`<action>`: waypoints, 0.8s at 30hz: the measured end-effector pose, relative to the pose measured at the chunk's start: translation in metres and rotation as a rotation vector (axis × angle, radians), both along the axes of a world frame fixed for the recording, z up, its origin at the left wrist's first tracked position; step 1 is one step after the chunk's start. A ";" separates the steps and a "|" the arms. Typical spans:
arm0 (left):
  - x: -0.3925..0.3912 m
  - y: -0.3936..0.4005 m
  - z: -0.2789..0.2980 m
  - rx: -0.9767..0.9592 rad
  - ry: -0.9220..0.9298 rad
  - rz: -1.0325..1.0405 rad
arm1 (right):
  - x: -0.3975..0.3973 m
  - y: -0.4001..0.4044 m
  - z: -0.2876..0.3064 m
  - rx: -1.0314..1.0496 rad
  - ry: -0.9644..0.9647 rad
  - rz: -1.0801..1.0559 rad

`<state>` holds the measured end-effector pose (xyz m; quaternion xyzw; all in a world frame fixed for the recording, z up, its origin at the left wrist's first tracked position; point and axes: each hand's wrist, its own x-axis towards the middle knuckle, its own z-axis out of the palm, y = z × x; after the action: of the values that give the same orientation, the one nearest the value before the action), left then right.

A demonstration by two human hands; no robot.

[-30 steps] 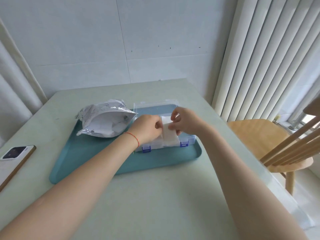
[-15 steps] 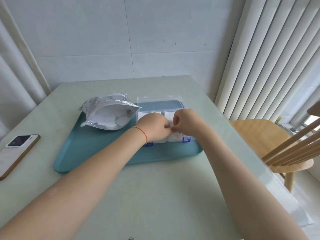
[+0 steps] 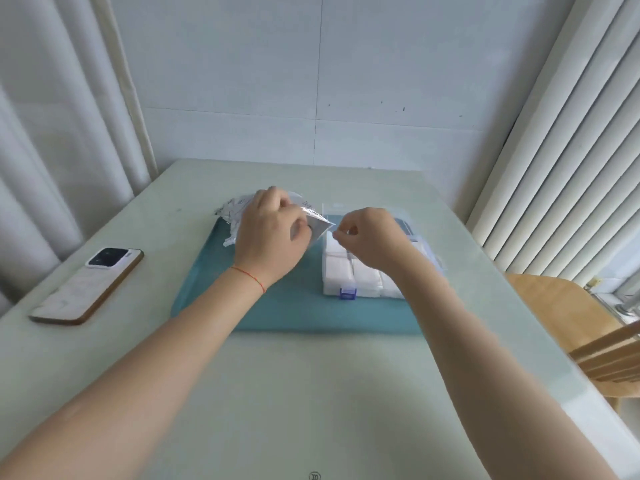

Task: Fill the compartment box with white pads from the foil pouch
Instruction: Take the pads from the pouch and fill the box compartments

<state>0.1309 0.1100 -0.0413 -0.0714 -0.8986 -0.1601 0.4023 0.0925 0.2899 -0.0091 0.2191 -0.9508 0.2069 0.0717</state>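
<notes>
The crinkled silver foil pouch [image 3: 232,213] lies at the back left of the teal tray [image 3: 294,315]. My left hand [image 3: 270,237] lies over it and grips its open end, whose pointed corner sticks out toward the right. My right hand [image 3: 370,235] hovers just right of that corner, over the clear compartment box [image 3: 348,293], with fingers pinched together and nothing visible in them. White pads [image 3: 337,270] fill the box's near compartments. Its clear lid [image 3: 403,216] lies open behind it. My right forearm hides the box's right side.
A phone [image 3: 86,285] lies face down on the pale green table [image 3: 311,393] to the left of the tray. A wooden chair [image 3: 568,306] stands at the table's right edge. Vertical blinds hang on the right and a curtain on the left.
Both hands have left the pads in the box. My left hand moved left onto the pouch and took hold of its open end. My right hand lifted toward the pouch mouth.
</notes>
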 end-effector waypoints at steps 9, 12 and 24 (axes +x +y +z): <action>0.023 -0.078 -0.026 0.237 -0.353 0.085 | 0.002 -0.105 -0.033 0.067 0.030 0.034; 0.025 -0.080 -0.027 0.301 -0.368 0.029 | -0.004 -0.124 -0.044 0.205 0.013 0.058; 0.024 -0.075 -0.023 0.432 -0.373 -0.119 | -0.030 -0.142 -0.037 0.367 -0.113 -0.016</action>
<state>0.1546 0.0353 -0.0642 -0.0059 -0.8964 -0.3813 0.2260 0.0622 0.1479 -0.0461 0.2089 -0.9768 0.0413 -0.0215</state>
